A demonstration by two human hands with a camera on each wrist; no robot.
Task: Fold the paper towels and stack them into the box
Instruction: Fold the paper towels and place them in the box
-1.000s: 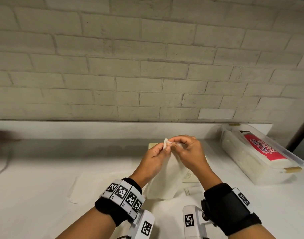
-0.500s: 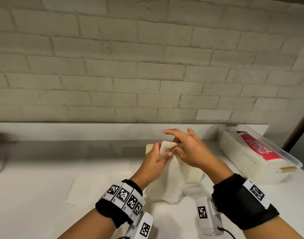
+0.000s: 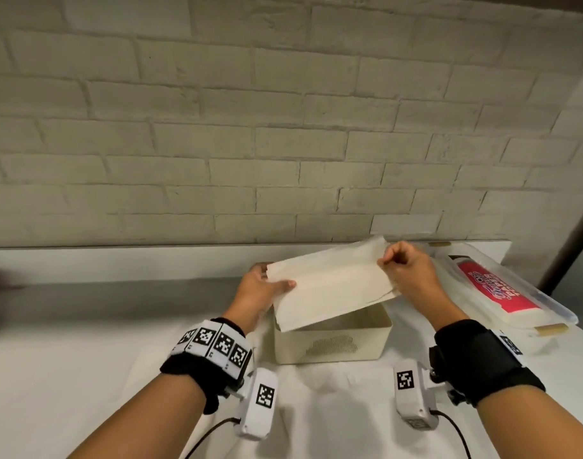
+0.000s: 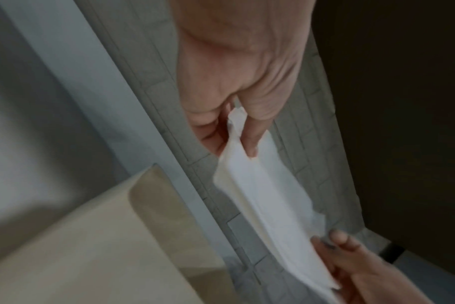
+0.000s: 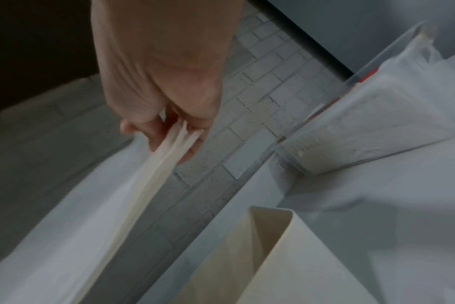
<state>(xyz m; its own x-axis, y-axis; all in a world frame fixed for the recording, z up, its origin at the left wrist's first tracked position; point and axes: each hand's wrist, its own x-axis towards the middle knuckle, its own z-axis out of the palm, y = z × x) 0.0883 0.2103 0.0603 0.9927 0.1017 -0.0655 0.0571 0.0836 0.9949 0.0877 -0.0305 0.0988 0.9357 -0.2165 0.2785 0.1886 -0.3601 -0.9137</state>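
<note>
Folded paper towel point(image 3: 329, 286) hung above open box point(image 3: 333, 342), near counter's far edge. Left hand point(image 3: 260, 289) pinched left end, right hand point(image 3: 406, 273) pinched right end, fingers curled tight. Looked light, limp, tearable; best held at both ends.

Both hands point(image 3: 333, 286) pinch a folded paper towel point(image 3: 329, 286) above the box point(image 3: 333, 346).

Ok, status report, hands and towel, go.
Left hand and right hand each pinch an end of the folded paper towel. Towel held above the open box. Nothing blocking.
</note>
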